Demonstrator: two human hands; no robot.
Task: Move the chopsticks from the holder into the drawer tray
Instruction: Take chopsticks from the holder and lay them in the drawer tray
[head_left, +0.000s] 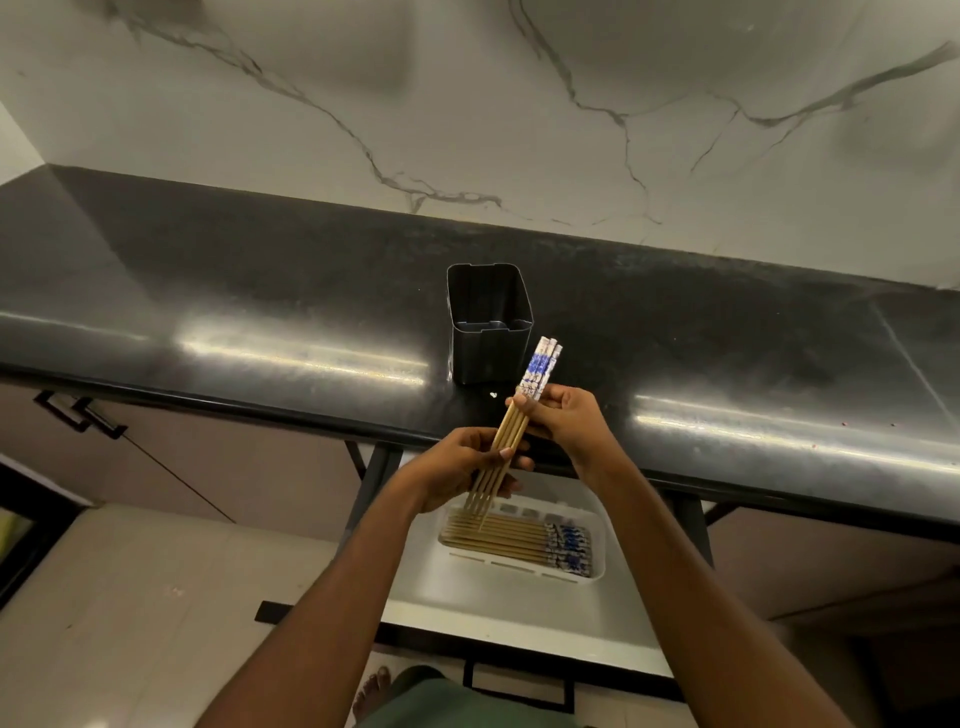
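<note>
Black countertop (208, 291), marble wall behind: the dark holder (488, 325) is standing near its front edge. You are gripping a bundle of chopsticks (511, 431) with both hands, left hand (462, 467) closing on the tips, right hand (563, 421) clasping below the patterned ends. More chopsticks are lying in the white drawer tray (597, 545) underneath.

Black holder (490, 332) stands on dark countertop (208, 291).
</note>
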